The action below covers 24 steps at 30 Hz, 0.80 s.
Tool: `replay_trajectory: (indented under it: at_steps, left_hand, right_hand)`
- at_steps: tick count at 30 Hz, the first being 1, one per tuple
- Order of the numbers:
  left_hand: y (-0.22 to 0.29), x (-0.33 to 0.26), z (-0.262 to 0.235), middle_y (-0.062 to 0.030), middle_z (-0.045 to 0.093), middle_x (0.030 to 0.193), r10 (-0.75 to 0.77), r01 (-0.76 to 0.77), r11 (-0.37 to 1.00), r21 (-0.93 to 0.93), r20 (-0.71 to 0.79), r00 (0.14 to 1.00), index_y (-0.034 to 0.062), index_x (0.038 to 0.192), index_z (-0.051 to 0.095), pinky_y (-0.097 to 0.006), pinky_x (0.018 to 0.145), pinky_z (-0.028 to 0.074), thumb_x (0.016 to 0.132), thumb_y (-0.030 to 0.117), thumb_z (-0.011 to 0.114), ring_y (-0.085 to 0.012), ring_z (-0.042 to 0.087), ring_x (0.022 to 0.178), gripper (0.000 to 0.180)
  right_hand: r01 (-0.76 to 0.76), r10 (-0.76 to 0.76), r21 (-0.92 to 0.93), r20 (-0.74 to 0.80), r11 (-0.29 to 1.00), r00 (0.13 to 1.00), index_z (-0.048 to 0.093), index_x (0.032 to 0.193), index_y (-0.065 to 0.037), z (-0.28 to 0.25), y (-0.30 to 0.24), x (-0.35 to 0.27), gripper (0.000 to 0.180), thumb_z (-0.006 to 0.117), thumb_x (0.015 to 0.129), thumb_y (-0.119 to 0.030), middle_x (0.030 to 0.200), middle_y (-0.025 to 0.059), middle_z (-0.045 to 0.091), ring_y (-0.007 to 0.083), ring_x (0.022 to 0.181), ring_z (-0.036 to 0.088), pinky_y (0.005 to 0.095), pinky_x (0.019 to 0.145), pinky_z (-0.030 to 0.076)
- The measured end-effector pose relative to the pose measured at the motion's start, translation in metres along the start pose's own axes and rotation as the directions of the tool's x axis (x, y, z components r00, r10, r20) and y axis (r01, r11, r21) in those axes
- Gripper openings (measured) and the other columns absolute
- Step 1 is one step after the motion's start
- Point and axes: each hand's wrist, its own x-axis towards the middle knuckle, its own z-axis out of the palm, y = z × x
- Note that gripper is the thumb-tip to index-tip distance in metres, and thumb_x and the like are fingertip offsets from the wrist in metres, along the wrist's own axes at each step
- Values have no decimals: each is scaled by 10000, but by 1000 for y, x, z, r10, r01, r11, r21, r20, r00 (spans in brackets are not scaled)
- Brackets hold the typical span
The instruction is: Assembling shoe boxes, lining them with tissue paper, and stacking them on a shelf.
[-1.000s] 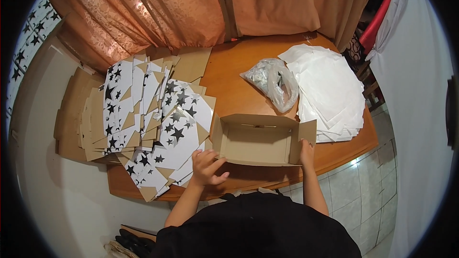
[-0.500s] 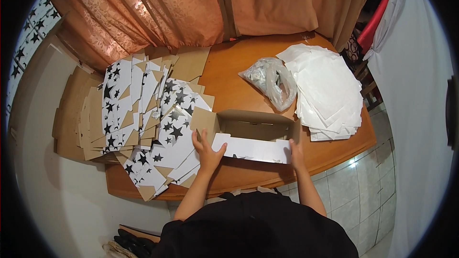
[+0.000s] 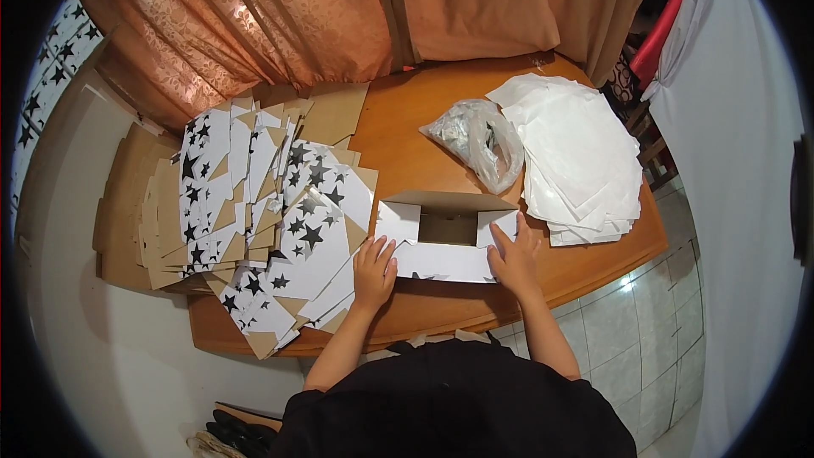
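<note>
"Head view: what's around the box [image 3: 449,264], centre?"
"Cards [image 3: 331,242] left; bag [image 3: 469,142], paper [image 3: 581,157] upper right; table [image 3: 407,136] beneath, curtains [image 3: 322,17] above."
"Hands?"
"Left hand [image 3: 373,274] flattish at its left end; right hand [image 3: 515,259] spread on the right flap [image 3: 497,222]."

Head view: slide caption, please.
Right hand on folded end flap, left hand at other end of an open cardboard box.

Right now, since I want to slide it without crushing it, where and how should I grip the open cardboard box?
Probably grip the cardboard box by its two short ends, from left and right: the end flaps fold inward; the raised far flap could bend.
</note>
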Motion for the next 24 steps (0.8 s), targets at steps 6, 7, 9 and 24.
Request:
replay_trajectory:
  at_steps: [6, 7, 9, 24]
  left_hand:
    - [7, 13, -10, -89, 535, 1159, -10, -8, 978, 207, 85, 996, 80, 1074, 620, -481, 929, 295, 786, 182, 571, -274, 444, 1143, 309]
    - [8, 14, -12, -89, 535, 1159, -12, -6, 978, 211, 86, 996, 80, 1074, 620, -481, 929, 295, 786, 182, 571, -274, 444, 1143, 309]
    - [7, 17, -15, -86, 531, 1138, 9, -38, 973, 229, 129, 992, 86, 1068, 621, -502, 927, 280, 786, 187, 572, -270, 447, 1131, 304]
    - [9, 73, 0, -188, 411, 1242, -310, 251, 909, -333, -137, 941, -3, 1268, 407, -411, 1015, 287, 866, 179, 537, -337, 388, 1171, 460]
  right_hand:
    - [4, -5, -70, -4, 998, 1000, 571, 1209, -207, 1, -6, -1, 410, 554, 801, -246, 1412, 221, 260, 413, 1261, 279, 660, 982, 192]
    - [3, -5, -78, -15, 997, 1000, 574, 1205, -208, 1, -5, -1, 402, 550, 805, -241, 1408, 221, 266, 412, 1259, 284, 667, 977, 191]
    - [-2, 2, -76, -1, 997, 1000, 557, 1225, -208, 1, -6, 1, 418, 549, 806, -219, 1404, 226, 271, 415, 1253, 293, 634, 993, 202]
    - [-154, 196, 501, -31, 851, 980, 200, 1400, -18, 11, 19, 5, 724, 584, 796, -131, 1301, 242, 400, 370, 1172, 424, 400, 983, 345]
